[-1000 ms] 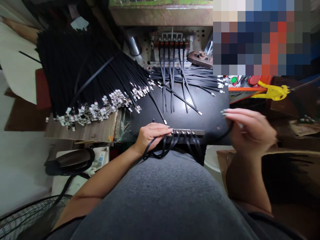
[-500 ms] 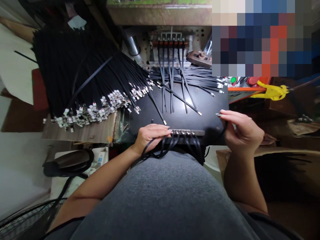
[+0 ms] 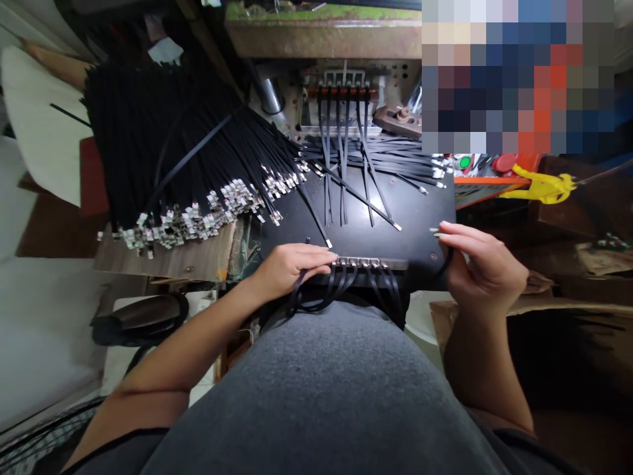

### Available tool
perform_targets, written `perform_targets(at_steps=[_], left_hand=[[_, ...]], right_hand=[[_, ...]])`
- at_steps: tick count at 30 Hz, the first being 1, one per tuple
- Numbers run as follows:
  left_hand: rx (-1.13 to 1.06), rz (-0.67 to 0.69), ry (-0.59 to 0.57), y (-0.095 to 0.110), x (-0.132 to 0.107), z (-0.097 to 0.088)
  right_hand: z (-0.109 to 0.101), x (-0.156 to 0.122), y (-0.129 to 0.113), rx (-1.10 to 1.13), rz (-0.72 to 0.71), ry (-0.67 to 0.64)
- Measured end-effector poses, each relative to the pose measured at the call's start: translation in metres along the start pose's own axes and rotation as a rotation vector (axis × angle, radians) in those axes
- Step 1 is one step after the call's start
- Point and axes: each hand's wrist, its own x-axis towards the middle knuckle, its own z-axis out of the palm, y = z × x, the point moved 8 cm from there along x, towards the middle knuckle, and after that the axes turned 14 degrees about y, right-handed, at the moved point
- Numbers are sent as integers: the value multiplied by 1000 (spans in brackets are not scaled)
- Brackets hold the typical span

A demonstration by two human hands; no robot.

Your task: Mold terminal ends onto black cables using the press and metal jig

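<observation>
**Left hand lies over strips at the metal bar.**
Its grip is unclear. Right hand pinches one strip, fingers nearly closed, near the tabletop's right edge.

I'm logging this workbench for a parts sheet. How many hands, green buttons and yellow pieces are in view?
Left hand and right hand: 2
Green button: 1
Yellow piece: 1
Total: 4
</observation>
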Motion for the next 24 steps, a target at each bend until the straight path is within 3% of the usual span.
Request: perform_targets(at_steps=[3,6,10,13,19,22,24], left_hand=[[120,13,5,2,24,-34],[236,-8,95,8,65,-52],[78,21,-28,27,115,-15],[-44,-16,-86,32,134,9],[-234,-244,-91,21,148,24],[-482,-489,-199,22,144,38],[-683,-607,-331,37,136,52]], right_hand=[[3,8,-12,43,-14,-19],[29,20,-45,157,-174,-141],[69,27,-94,180,-534,-343],[75,36,-102,48,-630,-300],[53,47,-86,-11,-637,-149],[29,72,-66,-58,-400,61],[20,85,-57,-113,-294,95]])
